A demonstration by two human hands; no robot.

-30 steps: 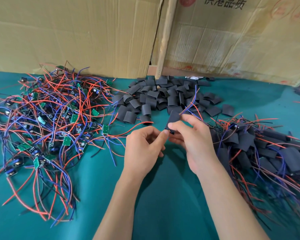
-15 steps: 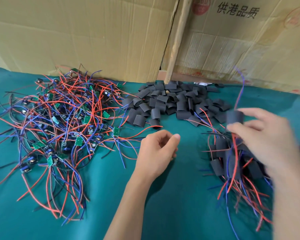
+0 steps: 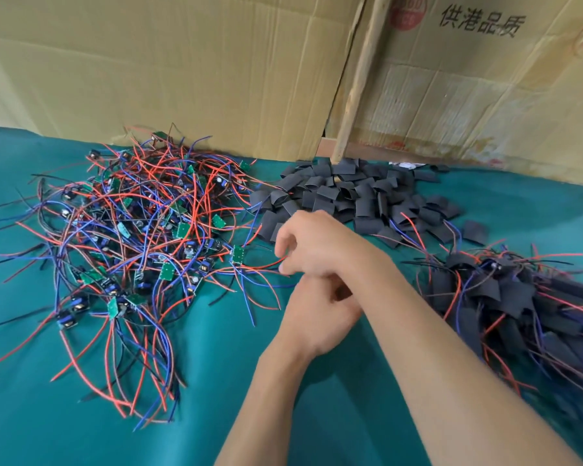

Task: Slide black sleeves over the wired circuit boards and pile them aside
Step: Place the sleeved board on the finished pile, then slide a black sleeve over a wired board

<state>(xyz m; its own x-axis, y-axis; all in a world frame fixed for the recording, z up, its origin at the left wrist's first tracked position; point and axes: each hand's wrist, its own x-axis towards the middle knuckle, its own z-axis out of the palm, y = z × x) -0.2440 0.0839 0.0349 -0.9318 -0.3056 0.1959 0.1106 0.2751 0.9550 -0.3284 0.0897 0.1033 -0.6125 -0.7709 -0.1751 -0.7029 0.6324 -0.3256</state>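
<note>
A tangle of green circuit boards with red, blue and black wires [image 3: 142, 237] covers the left of the green cloth. Loose black sleeves [image 3: 357, 196] lie heaped at the back centre. Sleeved boards with their wires [image 3: 505, 297] are piled at the right. My right hand [image 3: 312, 243] reaches leftward across my left hand, its fingers loosely curled just above a red wire at the tangle's edge, near a green board [image 3: 238, 254]. I see nothing held in it. My left hand [image 3: 317, 317] lies below the right wrist, partly hidden, fingers loosely curled and empty.
Cardboard sheets [image 3: 189, 72] and a wooden stick [image 3: 357, 82] stand along the back edge of the green cloth [image 3: 216, 415]. Stray wires trail from the tangle toward the front left.
My right hand let go of the sleeved board at the right pile and swung left over my left hand to the wire tangle. The left hand stayed about where it was.
</note>
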